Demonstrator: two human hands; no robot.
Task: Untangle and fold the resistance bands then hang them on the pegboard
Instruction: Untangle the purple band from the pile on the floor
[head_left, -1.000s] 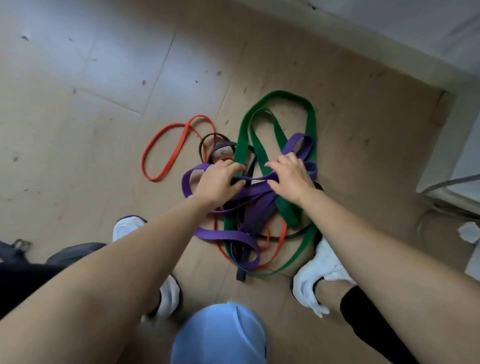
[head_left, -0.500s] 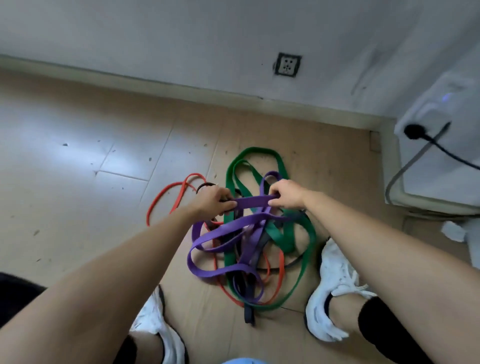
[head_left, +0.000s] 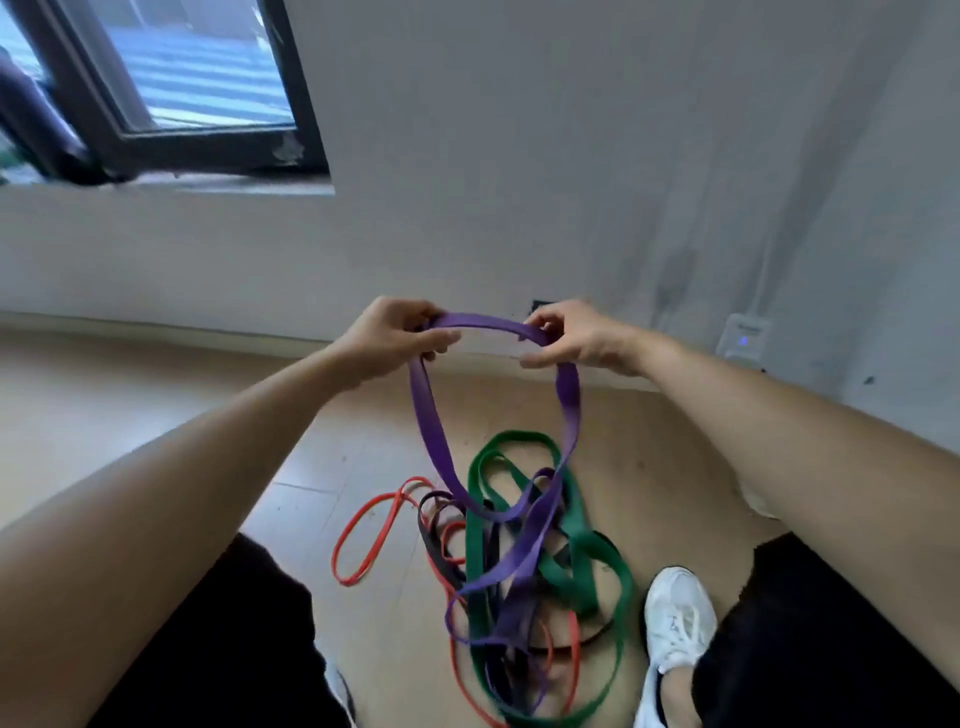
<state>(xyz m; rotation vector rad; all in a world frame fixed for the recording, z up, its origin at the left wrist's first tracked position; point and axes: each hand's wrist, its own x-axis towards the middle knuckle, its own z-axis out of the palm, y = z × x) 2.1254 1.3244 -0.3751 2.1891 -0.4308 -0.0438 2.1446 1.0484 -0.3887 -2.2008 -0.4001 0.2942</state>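
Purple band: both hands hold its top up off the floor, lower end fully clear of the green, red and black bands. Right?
Not quite. In the head view the left hand and right hand do hold the purple band up, but its lower end is still threaded through the green band, red band and black band on the floor.

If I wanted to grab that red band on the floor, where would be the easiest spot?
Take the red band by its free loop on the left of the pile, coming from above on that side. That loop lies alone on the bare floor, while its other end runs under the green band.
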